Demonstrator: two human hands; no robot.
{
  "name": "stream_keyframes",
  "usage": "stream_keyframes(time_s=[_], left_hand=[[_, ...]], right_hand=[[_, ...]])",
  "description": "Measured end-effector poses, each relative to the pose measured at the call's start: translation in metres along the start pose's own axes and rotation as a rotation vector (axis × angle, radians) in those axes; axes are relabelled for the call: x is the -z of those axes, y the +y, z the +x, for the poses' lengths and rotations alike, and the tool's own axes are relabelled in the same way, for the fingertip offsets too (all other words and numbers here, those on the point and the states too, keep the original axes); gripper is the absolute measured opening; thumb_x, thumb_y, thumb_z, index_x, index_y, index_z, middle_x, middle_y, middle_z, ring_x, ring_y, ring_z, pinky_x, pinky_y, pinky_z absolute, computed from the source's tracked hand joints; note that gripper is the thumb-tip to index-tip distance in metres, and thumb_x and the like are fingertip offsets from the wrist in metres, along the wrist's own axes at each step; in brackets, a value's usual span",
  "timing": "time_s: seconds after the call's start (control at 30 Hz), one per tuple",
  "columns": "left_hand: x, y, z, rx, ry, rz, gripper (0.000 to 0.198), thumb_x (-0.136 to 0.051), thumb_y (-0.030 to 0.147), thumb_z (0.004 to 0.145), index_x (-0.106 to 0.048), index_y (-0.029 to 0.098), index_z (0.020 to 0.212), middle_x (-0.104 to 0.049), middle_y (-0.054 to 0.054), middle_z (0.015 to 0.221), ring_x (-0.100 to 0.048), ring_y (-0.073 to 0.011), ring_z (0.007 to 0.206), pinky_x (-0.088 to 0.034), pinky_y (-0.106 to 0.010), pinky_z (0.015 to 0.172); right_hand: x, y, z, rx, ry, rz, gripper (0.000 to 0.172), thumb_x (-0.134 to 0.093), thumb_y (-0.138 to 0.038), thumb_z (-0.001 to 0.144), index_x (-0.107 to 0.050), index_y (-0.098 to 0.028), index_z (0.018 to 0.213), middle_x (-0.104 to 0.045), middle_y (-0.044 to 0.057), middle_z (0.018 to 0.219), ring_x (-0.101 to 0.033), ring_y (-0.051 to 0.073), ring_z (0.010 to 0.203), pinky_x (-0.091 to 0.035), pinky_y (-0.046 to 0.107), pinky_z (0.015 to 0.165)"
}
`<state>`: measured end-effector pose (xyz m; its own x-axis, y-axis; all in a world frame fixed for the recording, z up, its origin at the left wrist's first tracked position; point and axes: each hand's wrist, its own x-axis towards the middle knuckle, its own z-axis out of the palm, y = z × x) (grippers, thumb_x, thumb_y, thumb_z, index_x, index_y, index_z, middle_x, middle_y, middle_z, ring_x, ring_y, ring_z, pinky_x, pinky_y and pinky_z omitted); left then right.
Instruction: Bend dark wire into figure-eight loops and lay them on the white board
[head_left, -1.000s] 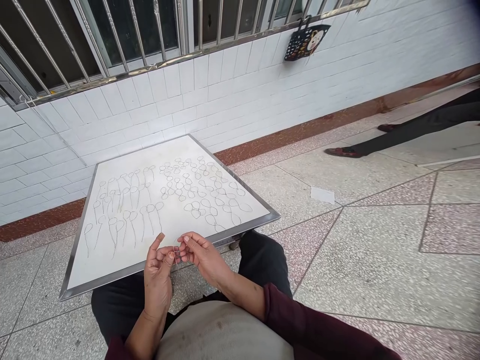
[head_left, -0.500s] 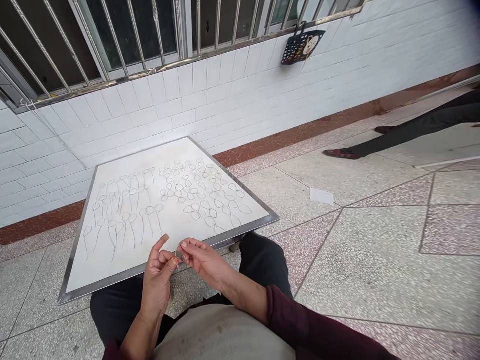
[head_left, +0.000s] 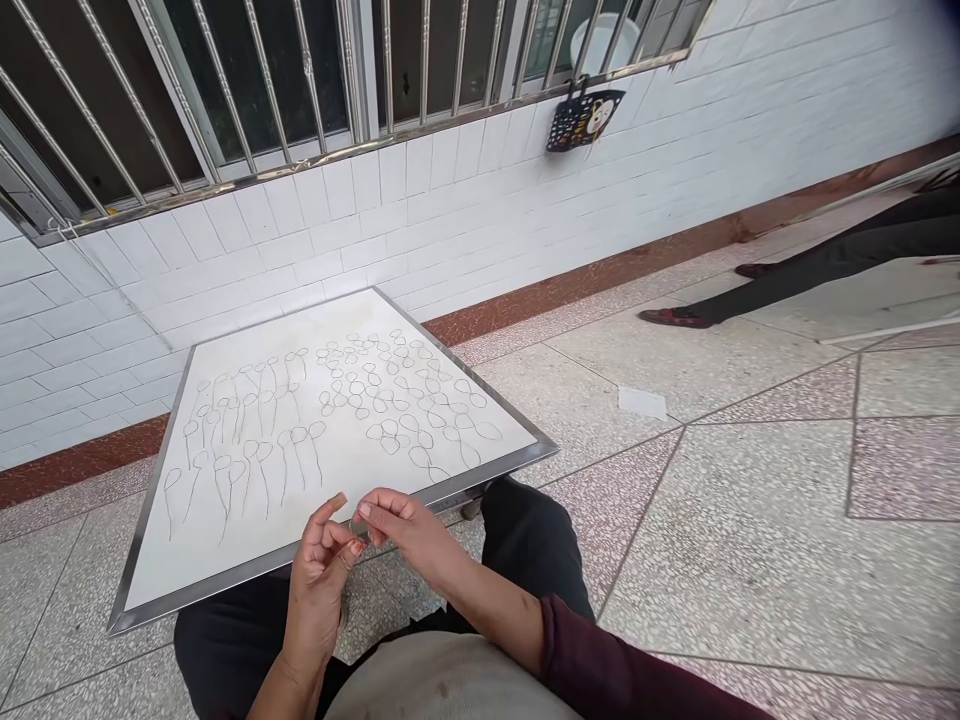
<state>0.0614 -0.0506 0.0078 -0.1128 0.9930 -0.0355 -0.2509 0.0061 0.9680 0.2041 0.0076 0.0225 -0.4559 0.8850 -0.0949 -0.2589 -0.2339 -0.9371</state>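
Observation:
My left hand [head_left: 319, 580] and my right hand [head_left: 409, 530] meet just over the near edge of a white metal-framed board [head_left: 225, 550]. Their fingertips pinch a small piece of thin wire [head_left: 354, 528], which is partly hidden by my fingers. One raised finger of my left hand has a tan covering at its tip. Rows of thin wire loops with stems [head_left: 382, 400] lie on the board, a little beyond my hands. The board rests across my lap, on my dark trousers [head_left: 525, 535].
A person's legs in dark trousers and red shoes [head_left: 667, 317] stand at the right. Behind the board rise a white tiled wall [head_left: 300, 235] and a barred window [head_left: 262, 70], with a black bag [head_left: 583, 120] hanging from its sill. A white paper scrap [head_left: 642, 402] lies on the speckled floor.
The view has tilted, so the board and my hands sit lower in the picture. My fingers have shifted slightly on the wire. The other person's feet have barely moved.

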Motion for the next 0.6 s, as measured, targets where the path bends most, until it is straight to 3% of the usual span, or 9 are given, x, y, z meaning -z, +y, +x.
stream_keyframes(time_s=[0.23, 0.6], left_hand=[[-0.005, -0.001, -0.001, -0.013, 0.050, 0.001, 0.059, -0.070, 0.038, 0.083, -0.049, 0.024, 0.136, -0.058, 0.001, 0.077, -0.058, -0.0145, 0.071, -0.049, -0.030, 0.076], [-0.001, -0.005, 0.006, -0.034, 0.115, 0.006, 0.058, -0.073, 0.041, 0.079, -0.055, 0.025, 0.132, -0.060, 0.001, 0.073, -0.060, -0.0154, 0.071, -0.049, -0.031, 0.079]], right_hand=[[-0.004, -0.004, 0.002, 0.006, 0.038, -0.048, 0.027, -0.066, -0.047, 0.078, -0.067, -0.020, 0.074, -0.054, -0.004, 0.053, -0.049, 0.013, 0.053, -0.040, 0.028, 0.058], [-0.006, -0.005, 0.014, 0.034, 0.061, -0.153, 0.022, -0.064, -0.038, 0.080, -0.066, -0.019, 0.069, -0.057, -0.002, 0.054, -0.048, 0.013, 0.054, -0.037, 0.027, 0.059]])
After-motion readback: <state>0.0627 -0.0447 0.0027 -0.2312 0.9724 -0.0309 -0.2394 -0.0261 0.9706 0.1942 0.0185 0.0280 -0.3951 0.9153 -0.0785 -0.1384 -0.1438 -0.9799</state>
